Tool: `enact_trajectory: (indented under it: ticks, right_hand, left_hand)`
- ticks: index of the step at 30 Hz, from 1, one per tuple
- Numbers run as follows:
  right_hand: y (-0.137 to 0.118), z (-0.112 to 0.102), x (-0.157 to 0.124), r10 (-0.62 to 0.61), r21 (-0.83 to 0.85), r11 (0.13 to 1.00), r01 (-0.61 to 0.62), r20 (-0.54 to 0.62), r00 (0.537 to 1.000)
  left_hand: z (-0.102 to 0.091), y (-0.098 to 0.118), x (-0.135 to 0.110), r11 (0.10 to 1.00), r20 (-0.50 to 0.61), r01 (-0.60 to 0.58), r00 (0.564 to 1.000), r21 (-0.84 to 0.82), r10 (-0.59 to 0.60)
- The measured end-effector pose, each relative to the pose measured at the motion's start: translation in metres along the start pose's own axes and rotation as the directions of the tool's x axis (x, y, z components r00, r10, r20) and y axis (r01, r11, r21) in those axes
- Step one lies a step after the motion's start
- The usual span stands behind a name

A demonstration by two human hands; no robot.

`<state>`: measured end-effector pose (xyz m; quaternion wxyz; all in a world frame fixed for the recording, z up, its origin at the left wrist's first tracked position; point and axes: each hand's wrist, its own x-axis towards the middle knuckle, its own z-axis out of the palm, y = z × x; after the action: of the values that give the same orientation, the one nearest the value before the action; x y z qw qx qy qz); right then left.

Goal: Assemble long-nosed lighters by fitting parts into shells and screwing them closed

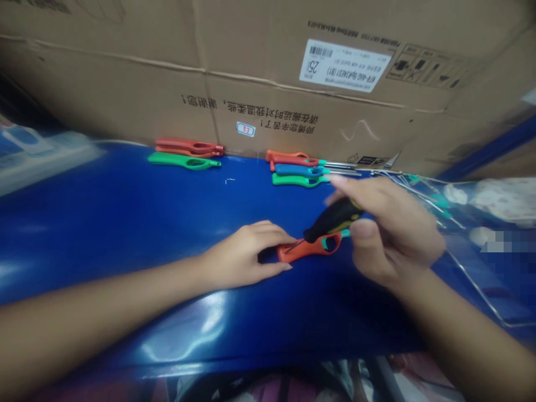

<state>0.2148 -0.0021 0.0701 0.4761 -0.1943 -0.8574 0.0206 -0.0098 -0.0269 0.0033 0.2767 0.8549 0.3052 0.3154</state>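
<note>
An orange long-nosed lighter (307, 251) lies on the blue table, its handle end pinched between the thumb and fingers of my left hand (247, 254). My right hand (396, 234) is closed round the black and yellow handle of a screwdriver (335, 216). The screwdriver slants down to the left, and its thin shaft meets the lighter's body near my left fingertips. A teal part shows at the lighter's trigger opening and front. The lighter's far end runs behind my right hand, so whether a metal tube is on it is hidden.
Behind stand red, blue and green lighters (293, 180) with metal tubes. Red and green handles (184, 162) without tubes lie further left. A large cardboard box (146, 100) walls off the back. Metal rods with teal ends (435, 200) lie right, a blurred clear container (46, 156) left.
</note>
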Motion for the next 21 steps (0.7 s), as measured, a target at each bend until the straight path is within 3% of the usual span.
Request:
enact_trajectory:
  ticks: [3,5,7,9,14,18,21]
  right_hand:
    - [0.0004,-0.0003,0.0018,0.11,0.124,0.985,-0.122,0.101,0.989]
    - [0.0025,0.0005,0.0021,0.073,0.141,0.987,-0.079,0.046,0.996]
    - [0.0044,0.0018,0.0014,-0.032,0.065,0.997,0.036,-0.054,0.998]
    - [0.0041,0.0033,0.0002,-0.073,-0.006,0.997,0.072,-0.09,0.993]
    - [-0.0018,0.0053,-0.0002,0.116,0.161,0.979,-0.124,0.056,0.992]
    - [-0.0016,0.0033,0.0003,-0.044,-0.014,0.999,0.043,-0.077,0.996]
    - [-0.0012,0.0028,-0.0002,-0.025,-0.038,0.999,0.023,-0.052,0.998]
  left_hand:
    - [0.0,-0.0002,-0.0003,1.0,-0.003,0.004,1.0,0.004,-0.004]
    - [0.0005,-0.0004,-0.0004,1.0,-0.016,-0.009,1.0,0.007,0.009]
    - [0.001,-0.0005,-0.0004,1.0,-0.026,-0.023,0.999,0.006,0.023]
    - [0.0014,-0.0007,-0.0004,1.0,-0.021,-0.025,0.999,0.002,0.025]
    - [0.0014,-0.0014,-0.0011,1.0,-0.012,-0.007,1.0,0.023,0.007]
    - [0.0013,-0.0014,-0.0008,1.0,-0.009,-0.017,1.0,0.018,0.018]
    - [0.0013,-0.0011,-0.0004,1.0,-0.003,-0.011,1.0,0.009,0.011]
